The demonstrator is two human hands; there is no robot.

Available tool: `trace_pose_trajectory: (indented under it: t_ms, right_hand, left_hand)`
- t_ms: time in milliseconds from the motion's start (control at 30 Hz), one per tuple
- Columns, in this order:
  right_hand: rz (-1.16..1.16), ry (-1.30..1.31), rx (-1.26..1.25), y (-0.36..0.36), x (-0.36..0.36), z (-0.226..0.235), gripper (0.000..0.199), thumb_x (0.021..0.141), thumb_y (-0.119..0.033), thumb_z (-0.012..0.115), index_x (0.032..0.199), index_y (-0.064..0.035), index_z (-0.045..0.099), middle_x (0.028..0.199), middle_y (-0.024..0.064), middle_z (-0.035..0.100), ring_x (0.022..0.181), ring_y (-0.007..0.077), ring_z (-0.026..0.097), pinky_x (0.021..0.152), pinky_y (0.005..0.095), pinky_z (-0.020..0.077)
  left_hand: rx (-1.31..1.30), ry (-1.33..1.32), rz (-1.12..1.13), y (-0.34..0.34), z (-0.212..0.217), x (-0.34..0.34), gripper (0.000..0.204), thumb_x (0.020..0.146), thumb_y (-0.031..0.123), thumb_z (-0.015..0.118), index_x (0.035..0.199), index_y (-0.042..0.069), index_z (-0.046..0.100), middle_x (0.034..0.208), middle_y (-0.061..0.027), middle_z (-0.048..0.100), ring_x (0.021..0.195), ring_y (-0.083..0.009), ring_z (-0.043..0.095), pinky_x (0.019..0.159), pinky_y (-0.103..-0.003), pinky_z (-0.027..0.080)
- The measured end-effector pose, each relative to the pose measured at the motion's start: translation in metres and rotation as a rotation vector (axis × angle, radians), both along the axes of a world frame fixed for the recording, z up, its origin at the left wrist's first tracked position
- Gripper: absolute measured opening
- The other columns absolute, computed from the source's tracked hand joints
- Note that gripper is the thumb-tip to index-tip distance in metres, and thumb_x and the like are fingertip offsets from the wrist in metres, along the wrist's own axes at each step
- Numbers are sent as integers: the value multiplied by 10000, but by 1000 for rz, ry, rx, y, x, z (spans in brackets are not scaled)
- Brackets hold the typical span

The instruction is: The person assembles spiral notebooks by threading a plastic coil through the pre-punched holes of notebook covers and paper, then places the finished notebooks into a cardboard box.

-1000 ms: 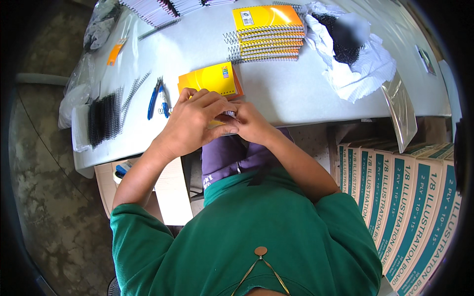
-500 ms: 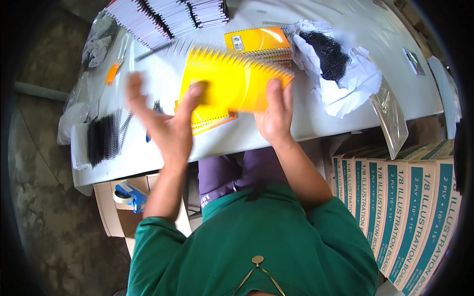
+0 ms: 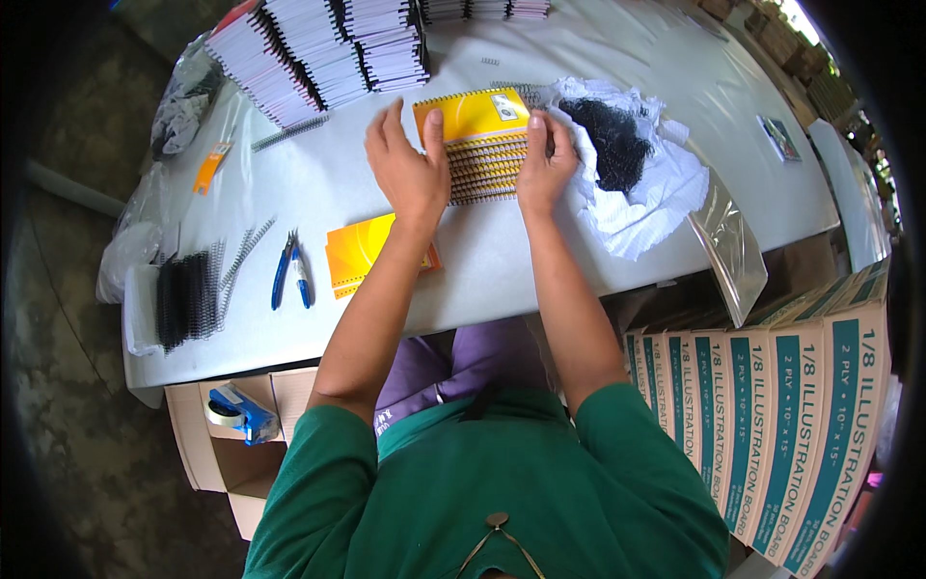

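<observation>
A yellow spiral notebook (image 3: 473, 113) lies on top of a stack of wire-bound notebooks (image 3: 485, 172) at the table's middle. My left hand (image 3: 410, 174) is at its left edge, thumb against the corner and fingers spread apart beside it. On the other side my right hand (image 3: 546, 164) grips the right edge, with thumb at the cover and fingers bent. Nearer to me, beside my left forearm, are yellow-orange covers with punched edges (image 3: 359, 253). Blue-handled pliers (image 3: 281, 272) and a blue-and-white pen-like tool (image 3: 300, 278) lie left of them.
Black wire spirals fill crumpled white paper (image 3: 656, 198) on the right; more black spirals (image 3: 188, 299) stand at left. Tall stacks of bound books (image 3: 328, 58) rise at the back. A tape dispenser (image 3: 246, 413) sits in a carton below the table. Cardboard boxes (image 3: 772, 415) line the right.
The notebook has gone from mid-air onto the stack, and its cover now faces the other way round. My left hand has moved from the left to the stack; both hands reach farther forward.
</observation>
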State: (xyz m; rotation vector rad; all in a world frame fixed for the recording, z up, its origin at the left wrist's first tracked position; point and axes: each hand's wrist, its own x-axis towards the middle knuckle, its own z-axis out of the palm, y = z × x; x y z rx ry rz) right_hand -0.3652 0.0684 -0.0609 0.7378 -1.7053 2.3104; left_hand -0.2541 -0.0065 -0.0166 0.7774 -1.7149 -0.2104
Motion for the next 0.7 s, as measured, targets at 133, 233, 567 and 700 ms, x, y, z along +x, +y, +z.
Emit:
trace_pose_trajectory:
  t_ms: [133,233,567,700]
  right_hand:
    - [-226,192,112,-4,-1,-2,306,773,-197,687,985,-5,577,870,104,515,850,238,490,771,345,400]
    - [-250,107,60,0,24,0,403,816,-221,636,1107,4,473,944,166,480,934,278,455,845,385,364]
    - [-205,-210,-144,-24,11,-9,386,862,-325,577,848,60,583,785,133,612,681,230,562,648,340,451]
    - [-247,-108,-149,-23,17,-14,315,849,-285,603,824,28,588,749,88,604,649,139,533,608,280,439]
  left_hand:
    - [363,71,-245,7,-10,7,291,829,304,629,812,14,615,860,-136,583,743,-233,566,676,-329,461]
    - [503,319,-121,6,-13,5,348,839,357,618,862,11,582,820,-103,568,712,-191,538,670,-315,446]
    - [724,360,-125,14,-26,-12,522,911,386,455,589,-25,475,526,-29,438,552,-132,360,529,-319,332]
    - [682,459,-218,16,-35,-2,460,907,316,478,582,-10,473,516,-10,409,544,-110,337,505,-302,303]
